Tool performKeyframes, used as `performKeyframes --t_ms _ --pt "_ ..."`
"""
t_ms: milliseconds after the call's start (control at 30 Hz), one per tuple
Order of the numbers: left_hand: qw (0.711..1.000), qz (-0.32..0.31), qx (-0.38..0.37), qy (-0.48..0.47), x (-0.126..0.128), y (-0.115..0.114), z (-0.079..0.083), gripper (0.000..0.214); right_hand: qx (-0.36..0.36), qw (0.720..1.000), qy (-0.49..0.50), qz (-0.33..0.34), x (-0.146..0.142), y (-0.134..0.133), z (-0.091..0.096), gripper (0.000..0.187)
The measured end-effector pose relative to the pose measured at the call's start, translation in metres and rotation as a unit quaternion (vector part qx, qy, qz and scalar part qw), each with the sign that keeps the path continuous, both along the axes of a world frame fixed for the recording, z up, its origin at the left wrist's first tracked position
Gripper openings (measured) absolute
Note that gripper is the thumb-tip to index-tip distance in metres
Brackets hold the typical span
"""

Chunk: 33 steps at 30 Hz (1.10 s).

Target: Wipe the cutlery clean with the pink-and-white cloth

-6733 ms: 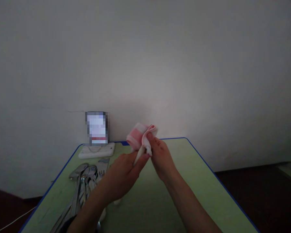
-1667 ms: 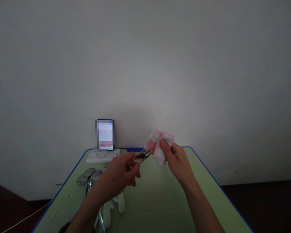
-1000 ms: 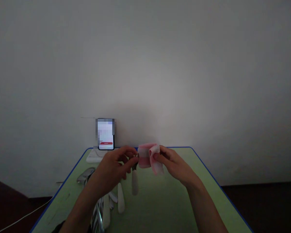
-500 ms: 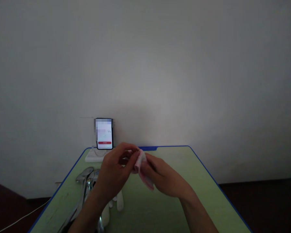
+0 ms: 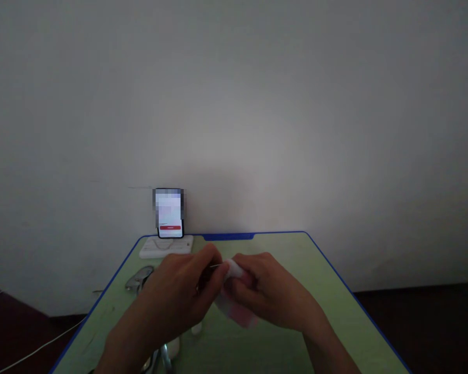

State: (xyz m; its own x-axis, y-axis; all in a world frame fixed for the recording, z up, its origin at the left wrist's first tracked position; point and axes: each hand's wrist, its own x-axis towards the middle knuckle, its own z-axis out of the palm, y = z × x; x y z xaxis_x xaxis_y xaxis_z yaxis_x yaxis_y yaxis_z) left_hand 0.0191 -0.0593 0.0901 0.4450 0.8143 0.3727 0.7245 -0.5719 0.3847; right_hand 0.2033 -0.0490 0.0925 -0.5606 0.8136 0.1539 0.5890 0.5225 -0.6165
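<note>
My left hand point(image 5: 181, 291) is closed round a fork; only a thin sliver of its metal point(image 5: 215, 266) shows between my hands. My right hand point(image 5: 271, 293) is closed on a pink and white cloth point(image 5: 237, 307), which is bunched round the fork's end. Both hands meet over the middle of the green table point(image 5: 327, 317). The rest of the fork is hidden by my fingers and the cloth.
A pile of metal cutlery point(image 5: 138, 278) with white handles lies on the table's left side, partly under my left arm. A lit phone point(image 5: 169, 213) stands on a white base point(image 5: 166, 246) against the wall. A white cable point(image 5: 31, 353) runs across the floor at left.
My hands have come together and dropped nearer to me. The fork, earlier held out with its tines bare, is now wrapped in the cloth.
</note>
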Motion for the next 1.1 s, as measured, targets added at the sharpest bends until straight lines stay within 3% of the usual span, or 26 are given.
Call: performKeyframes --t_ms 233,567,767,900,1100 --pt "0.998 -0.044 0.025 0.048 0.004 0.009 -0.004 0.043 0.02 0.999 -0.033 0.004 0.003 0.003 0.001 0.031" --pt "0.996 -0.001 0.08 -0.046 -0.008 0.017 -0.005 0.042 0.007 0.999 -0.012 0.032 0.03 -0.001 0.01 0.025" --pt "0.995 -0.044 0.09 -0.027 0.004 0.013 -0.009 0.041 -0.009 0.996 -0.094 0.004 0.017 -0.004 0.01 0.015" --pt "0.994 -0.077 0.075 0.006 0.009 0.012 -0.014 0.042 -0.014 0.994 -0.105 0.011 0.004 -0.003 0.004 0.032" --pt "0.997 -0.049 0.062 -0.01 0.007 0.012 -0.012 0.044 -0.032 0.997 -0.065 0.025 0.009 -0.003 0.007 0.038"
